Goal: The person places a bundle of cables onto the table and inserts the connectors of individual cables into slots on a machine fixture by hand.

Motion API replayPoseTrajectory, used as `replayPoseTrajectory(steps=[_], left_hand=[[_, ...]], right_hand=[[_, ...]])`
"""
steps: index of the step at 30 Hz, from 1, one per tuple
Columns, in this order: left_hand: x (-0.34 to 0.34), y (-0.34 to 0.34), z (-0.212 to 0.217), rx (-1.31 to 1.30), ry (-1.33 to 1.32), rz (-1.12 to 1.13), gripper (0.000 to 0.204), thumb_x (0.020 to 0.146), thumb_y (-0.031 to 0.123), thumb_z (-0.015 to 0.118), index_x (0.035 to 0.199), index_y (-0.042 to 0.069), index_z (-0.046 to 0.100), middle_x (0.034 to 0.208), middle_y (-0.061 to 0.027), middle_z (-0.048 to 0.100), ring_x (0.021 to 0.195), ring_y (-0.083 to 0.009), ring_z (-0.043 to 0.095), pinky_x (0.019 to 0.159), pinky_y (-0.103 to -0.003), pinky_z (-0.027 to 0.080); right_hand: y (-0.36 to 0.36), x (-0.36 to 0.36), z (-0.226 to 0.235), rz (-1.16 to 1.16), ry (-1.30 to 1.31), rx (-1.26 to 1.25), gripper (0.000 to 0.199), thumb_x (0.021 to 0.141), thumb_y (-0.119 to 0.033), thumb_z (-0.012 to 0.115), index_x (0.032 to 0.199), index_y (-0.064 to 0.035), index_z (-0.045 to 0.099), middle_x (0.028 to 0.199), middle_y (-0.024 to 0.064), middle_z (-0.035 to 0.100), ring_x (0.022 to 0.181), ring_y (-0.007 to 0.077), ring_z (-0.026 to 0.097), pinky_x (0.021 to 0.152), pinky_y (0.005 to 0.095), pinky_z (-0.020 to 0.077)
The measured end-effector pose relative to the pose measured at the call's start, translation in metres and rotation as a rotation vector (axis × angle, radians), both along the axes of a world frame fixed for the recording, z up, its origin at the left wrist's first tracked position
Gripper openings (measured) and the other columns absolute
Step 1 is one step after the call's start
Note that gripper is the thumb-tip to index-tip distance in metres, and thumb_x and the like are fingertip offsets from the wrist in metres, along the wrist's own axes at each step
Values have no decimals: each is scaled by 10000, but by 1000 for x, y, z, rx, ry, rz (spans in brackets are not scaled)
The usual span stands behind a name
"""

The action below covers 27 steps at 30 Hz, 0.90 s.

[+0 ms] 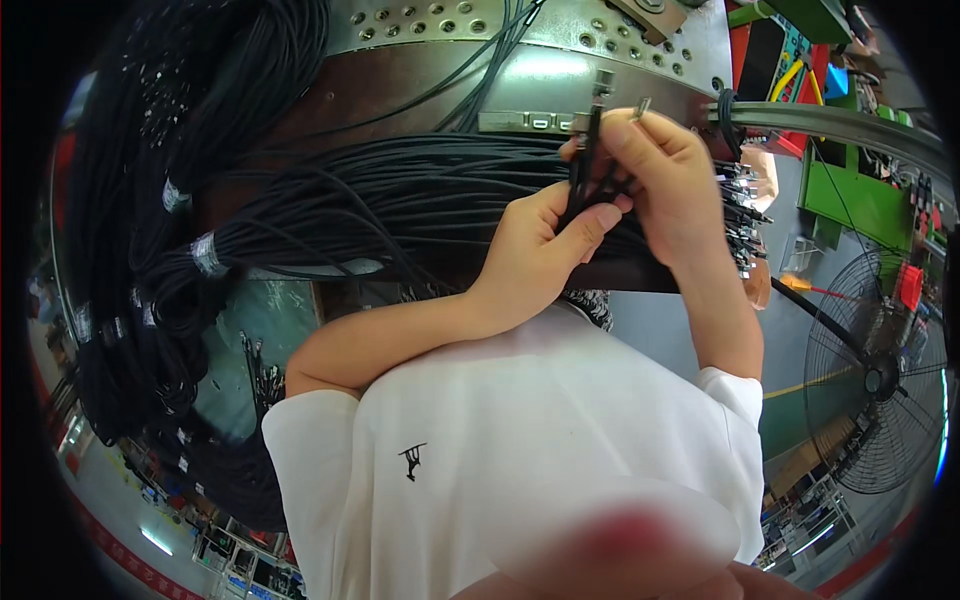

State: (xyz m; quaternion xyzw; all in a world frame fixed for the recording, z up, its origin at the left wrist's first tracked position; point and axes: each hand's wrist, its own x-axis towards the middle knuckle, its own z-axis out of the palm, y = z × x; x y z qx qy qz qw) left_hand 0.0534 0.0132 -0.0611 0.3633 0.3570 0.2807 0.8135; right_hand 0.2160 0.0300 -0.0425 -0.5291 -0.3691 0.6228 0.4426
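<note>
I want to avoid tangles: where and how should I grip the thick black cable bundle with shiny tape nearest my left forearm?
Probably around its shiny tape band, from the side nearest you: black strands gather tightly there but fan out loosely rightward.

To your right, a black fan (880, 378) shows against a green floor (785, 430) with a yellow line (798, 388). To your left, a tube light (155, 541) glows near a rack (250, 572).

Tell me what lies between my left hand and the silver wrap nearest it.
In the head view, black cables run between your left hand and that silver wrap.
</note>
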Motion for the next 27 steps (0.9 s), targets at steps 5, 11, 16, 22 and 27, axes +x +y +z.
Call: replayPoseTrajectory(steps=[5, 11, 16, 22, 27], left_hand=[[-10, -2, -10, 45, -28, 60, 308, 996, 256, 563, 1163, 3, 614, 687, 44, 492, 591, -34, 401, 509, -190, 298], [-21, -1, -5, 73, -61, 83, 343, 1006, 319, 540, 1083, -5, 622, 703, 45, 485, 610, -36, 413, 545, -208, 347], [-23, 6, -10, -48, -150, 169, 278, 1023, 292, 503, 1091, 39, 593, 802, -42, 600, 526, -36, 390, 429, -185, 269], [-39, 1, -2, 13, -40, 181, 296, 1040, 235, 454, 1117, -15, 593, 881, -93, 660, 745, -109, 586, 669, -242, 486], [-49, 13, 13, -124, -163, 224, 447, 1054, 356, 386, 1333, 18, 475, 640, 29, 405, 530, -31, 314, 474, -178, 271]], right_hand=[[5, -7, -2, 167, -10, -38, 277, 917, -303, 664, 967, -37, 722, 834, 13, 691, 747, 64, 608, 622, 213, 439], [7, -6, 4, 215, -256, 107, 285, 924, -232, 657, 1067, 10, 705, 888, 40, 703, 802, 82, 619, 701, 233, 494], [-1, 6, -8, -39, -1374, 1201, 384, 743, -93, 754, 1113, -95, 648, 901, 45, 614, 768, 220, 576, 686, 333, 475], [19, 10, -30, 70, -1396, 1104, 268, 717, 9, 677, 977, -59, 679, 890, 66, 611, 801, 245, 613, 675, 333, 502], [26, -18, -32, 200, -1078, 1000, 269, 746, 53, 661, 995, -45, 637, 899, 93, 628, 810, 282, 615, 686, 354, 502]])
